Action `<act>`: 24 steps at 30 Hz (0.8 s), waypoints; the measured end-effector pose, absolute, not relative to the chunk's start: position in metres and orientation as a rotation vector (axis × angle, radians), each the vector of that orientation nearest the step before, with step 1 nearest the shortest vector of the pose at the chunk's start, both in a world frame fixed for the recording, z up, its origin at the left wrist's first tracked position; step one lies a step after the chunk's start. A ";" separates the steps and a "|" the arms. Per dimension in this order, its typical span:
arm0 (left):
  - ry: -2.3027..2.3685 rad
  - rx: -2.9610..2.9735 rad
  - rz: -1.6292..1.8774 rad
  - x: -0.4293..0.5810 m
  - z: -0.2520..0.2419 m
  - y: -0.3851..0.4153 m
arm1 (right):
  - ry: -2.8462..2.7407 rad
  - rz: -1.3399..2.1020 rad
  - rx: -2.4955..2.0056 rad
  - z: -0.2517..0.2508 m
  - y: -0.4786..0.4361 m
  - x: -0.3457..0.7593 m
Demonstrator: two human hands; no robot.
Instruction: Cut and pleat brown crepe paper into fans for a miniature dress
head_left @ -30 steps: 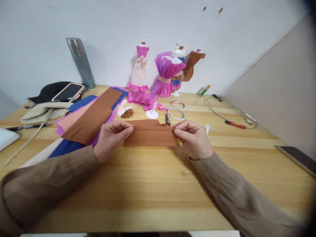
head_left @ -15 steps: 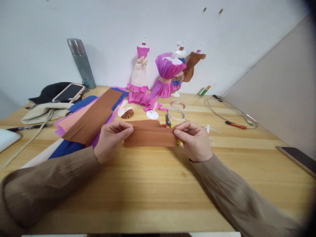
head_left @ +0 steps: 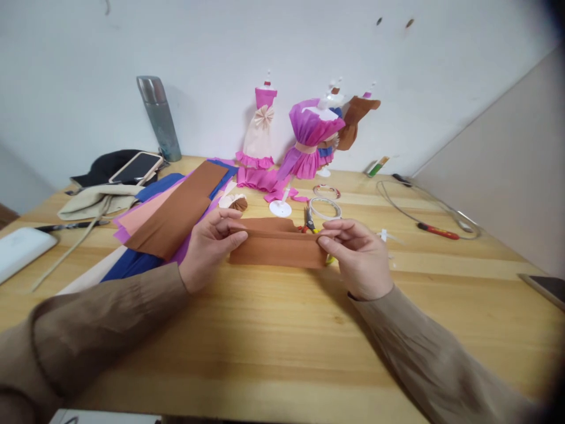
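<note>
My left hand (head_left: 212, 247) and right hand (head_left: 364, 259) pinched the folded brown crepe strip (head_left: 278, 247) by its ends; it seemed light, soft, easily torn.

Nothing written can be read. The brown strip (head_left: 278, 250) pinched between the left hand (head_left: 212, 247) and the right hand (head_left: 362, 256) is plain. The green and white tube (head_left: 378, 166) far beyond the right hand is too small for any print to be made out. The phone (head_left: 136, 167) and steel flask (head_left: 159, 118) beyond the left hand show no legible mark.
</note>
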State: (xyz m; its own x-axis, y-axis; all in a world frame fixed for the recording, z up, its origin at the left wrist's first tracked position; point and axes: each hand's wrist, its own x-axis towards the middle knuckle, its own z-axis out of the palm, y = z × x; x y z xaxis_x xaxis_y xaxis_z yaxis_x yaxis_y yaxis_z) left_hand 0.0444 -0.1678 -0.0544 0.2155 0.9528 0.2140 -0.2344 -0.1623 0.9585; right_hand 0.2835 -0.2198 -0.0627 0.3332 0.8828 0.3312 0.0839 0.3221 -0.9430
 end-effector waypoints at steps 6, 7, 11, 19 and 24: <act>0.888 1.317 1.210 0.044 -0.054 -0.164 | -1.145 0.701 -1.159 -0.066 -0.220 0.286; 0.899 1.321 1.208 0.044 -0.054 -0.164 | -1.154 0.701 -1.163 -0.067 -0.220 0.286; 0.907 1.347 1.198 0.043 -0.057 -0.162 | -1.163 0.686 -1.176 -0.068 -0.219 0.288; 0.938 1.445 1.158 0.042 -0.056 -0.161 | -1.165 0.632 -1.238 -0.067 -0.219 0.289; 0.960 1.431 1.109 0.042 -0.055 -0.160 | -1.197 0.615 -1.304 -0.064 -0.218 0.288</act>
